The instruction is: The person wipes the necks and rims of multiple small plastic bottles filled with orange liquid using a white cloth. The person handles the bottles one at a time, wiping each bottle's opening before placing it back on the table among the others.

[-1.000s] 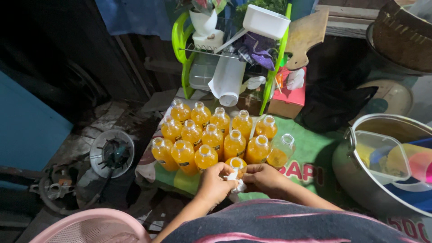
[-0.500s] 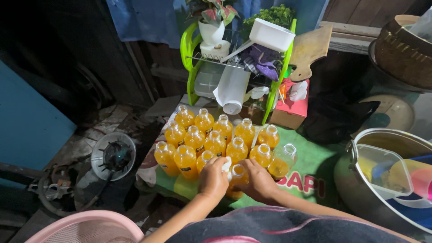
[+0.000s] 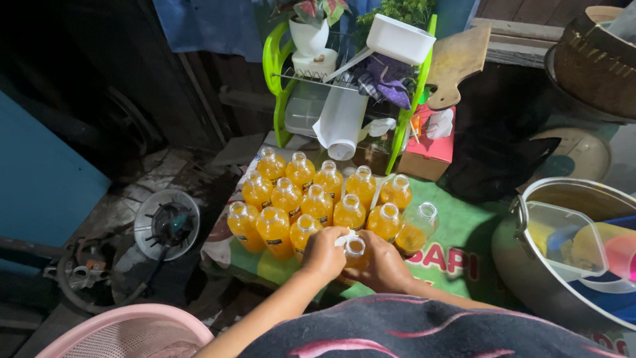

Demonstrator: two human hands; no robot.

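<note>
Several small clear bottles of orange liquid (image 3: 301, 199) stand open-topped in rows on a green printed mat (image 3: 457, 245). At the near edge my right hand (image 3: 384, 265) grips one bottle (image 3: 354, 250) around its body. My left hand (image 3: 324, 250) pinches a small white cap (image 3: 342, 237) at that bottle's mouth. One bottle at the right end (image 3: 416, 229) is only partly filled and leans a little.
A green dish rack (image 3: 344, 86) with a white jug and containers stands behind the bottles, a red box (image 3: 430, 149) beside it. A large metal pot (image 3: 563, 265) holding plastic lids sits right. A pink basket rim (image 3: 126, 328) is near left; a burner lies on the floor (image 3: 165, 222).
The view has moved closer to the bottles. My hands stay on the same front bottle, the left hand working the white cap at its mouth.
</note>
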